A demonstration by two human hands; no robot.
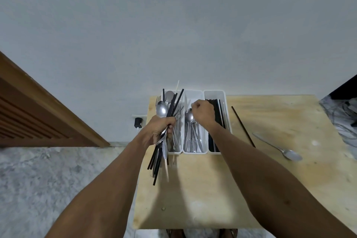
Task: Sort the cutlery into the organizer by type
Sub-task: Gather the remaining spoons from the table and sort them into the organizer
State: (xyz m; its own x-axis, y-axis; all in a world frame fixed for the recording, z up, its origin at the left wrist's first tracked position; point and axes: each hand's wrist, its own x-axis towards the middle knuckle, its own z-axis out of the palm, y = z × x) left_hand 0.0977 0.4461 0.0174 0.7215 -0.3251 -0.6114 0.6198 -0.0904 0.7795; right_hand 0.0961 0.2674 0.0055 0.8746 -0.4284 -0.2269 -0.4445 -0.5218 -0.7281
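A white organizer [214, 93] with three long compartments stands at the far edge of the wooden table. Forks lie in its left compartment, spoons [190, 137] in the middle one, black chopsticks [220, 112] in the right one. My left hand [161, 130] grips a mixed bundle of cutlery [164, 112]: spoons and black chopsticks, held over the left compartment. My right hand [202, 113] hovers over the middle compartment with its fingers curled by a spoon bowl; whether it holds that spoon is hidden. A loose spoon [280, 148] and a black chopstick [243, 126] lie on the table to the right.
The light wooden table [193, 189] stands against a pale wall. A black plug [138, 122] sits in a wall socket left of the table. A brown louvred door [38, 110] is at the left, and marble-patterned floor lies below.
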